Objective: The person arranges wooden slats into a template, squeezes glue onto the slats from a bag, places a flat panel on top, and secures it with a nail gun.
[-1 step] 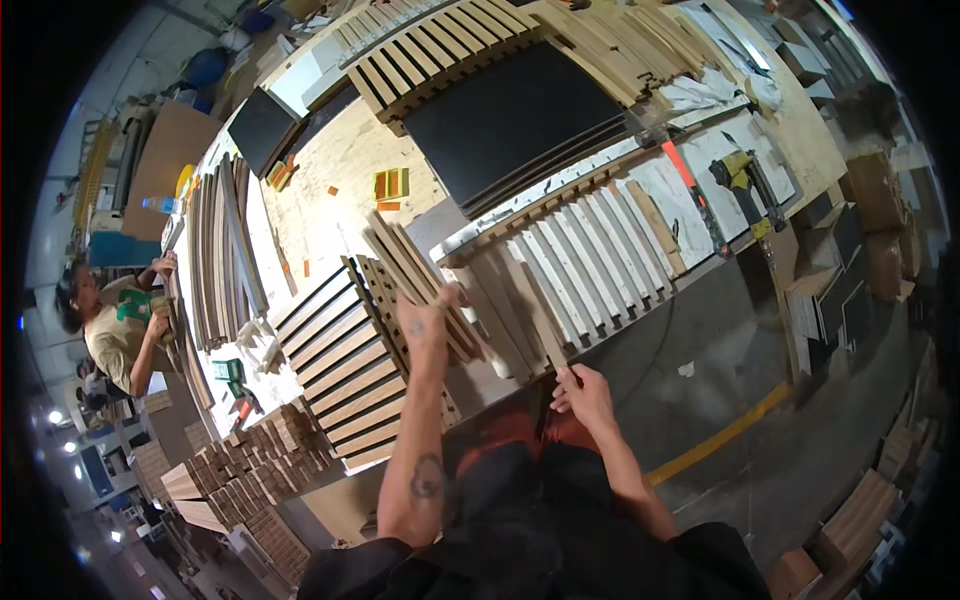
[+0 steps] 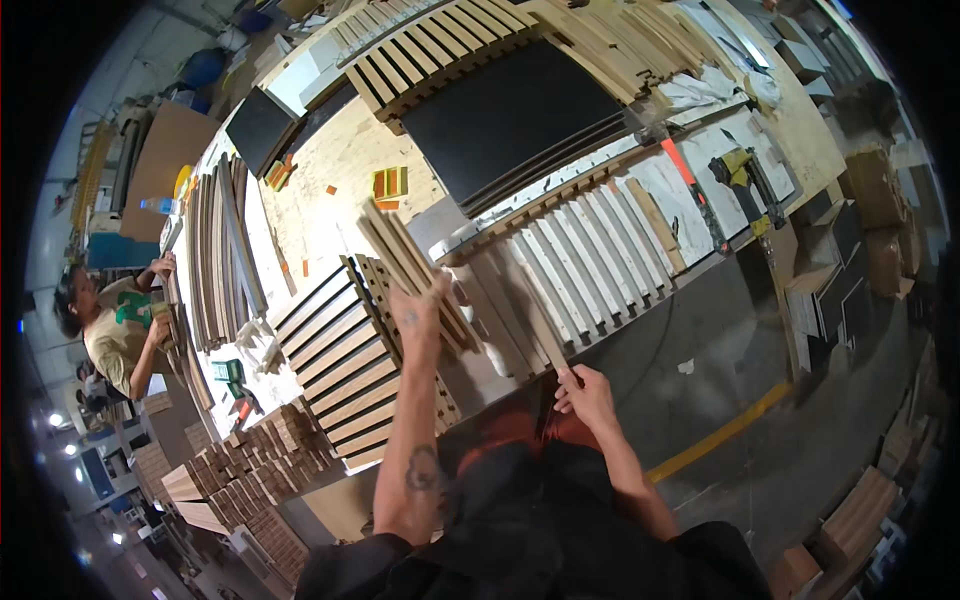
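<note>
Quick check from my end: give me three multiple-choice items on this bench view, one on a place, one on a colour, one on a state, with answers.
1. Where is the left hand?
A. On a bundle of wooden slats
B. On the floor
C. On a cardboard box

2. What colour is the large flat panel at the top of the workbench?
A. White
B. Black
C. Green

3. How is the right hand?
A. Lying flat and empty
B. Closed on the end of one slat
C. Out of view

Answers: 1 A, its fingers wrap the bundle; 2 B, it shows dark against the pale bench; 3 B, fingers pinch the slat's near end.
</note>
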`<state>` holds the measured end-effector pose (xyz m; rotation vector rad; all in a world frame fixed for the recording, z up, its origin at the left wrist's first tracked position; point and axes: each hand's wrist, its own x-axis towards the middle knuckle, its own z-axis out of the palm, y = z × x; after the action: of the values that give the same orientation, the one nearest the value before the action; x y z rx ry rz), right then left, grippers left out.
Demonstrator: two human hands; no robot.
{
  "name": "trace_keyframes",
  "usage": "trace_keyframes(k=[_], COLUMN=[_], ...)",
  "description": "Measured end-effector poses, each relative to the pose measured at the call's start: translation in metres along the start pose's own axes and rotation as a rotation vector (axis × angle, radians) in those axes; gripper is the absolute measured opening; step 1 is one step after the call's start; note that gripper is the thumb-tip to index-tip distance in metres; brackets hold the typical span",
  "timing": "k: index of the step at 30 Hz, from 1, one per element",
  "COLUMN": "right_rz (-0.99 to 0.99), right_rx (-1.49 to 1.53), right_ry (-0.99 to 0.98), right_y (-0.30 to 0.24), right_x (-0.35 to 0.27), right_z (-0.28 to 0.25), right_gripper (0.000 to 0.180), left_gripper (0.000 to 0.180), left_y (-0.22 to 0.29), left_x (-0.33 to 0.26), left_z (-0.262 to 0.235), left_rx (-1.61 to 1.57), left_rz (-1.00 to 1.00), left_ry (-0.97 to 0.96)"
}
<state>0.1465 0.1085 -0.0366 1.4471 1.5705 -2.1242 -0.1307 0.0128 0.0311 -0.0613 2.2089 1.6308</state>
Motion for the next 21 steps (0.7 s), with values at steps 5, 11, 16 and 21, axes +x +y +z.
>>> trace_keyframes(k=[5, 11, 16, 21], right_rz=[-0.004, 0.027, 0.105, -0.252], right_rx=[-0.076, 0.017, -0.322, 0.009], right_ry=[-0.013, 0.092, 0.350, 0.128], right_y=[0.000, -0.018, -0.049, -0.083], right_x=[-0.002, 0.027, 0.022, -0.029], right_z=[0.002, 0.025, 0.037, 0.058], right_gripper=[0.036, 0.042, 0.058, 0.034], left_gripper=[0.061, 0.062, 0.062, 0.067], left_y=[0.001, -0.025, -0.007, 0.004], left_x=[0.052, 0.070, 0.061, -0.020], left_z=[0.002, 0.007, -0.001, 0.004], left_rx=[0.073, 0.241, 0.055, -0.172], left_rz=[0.089, 0.066, 0.057, -0.087], left_ry=[-0.079, -0.117, -0.202, -0.232])
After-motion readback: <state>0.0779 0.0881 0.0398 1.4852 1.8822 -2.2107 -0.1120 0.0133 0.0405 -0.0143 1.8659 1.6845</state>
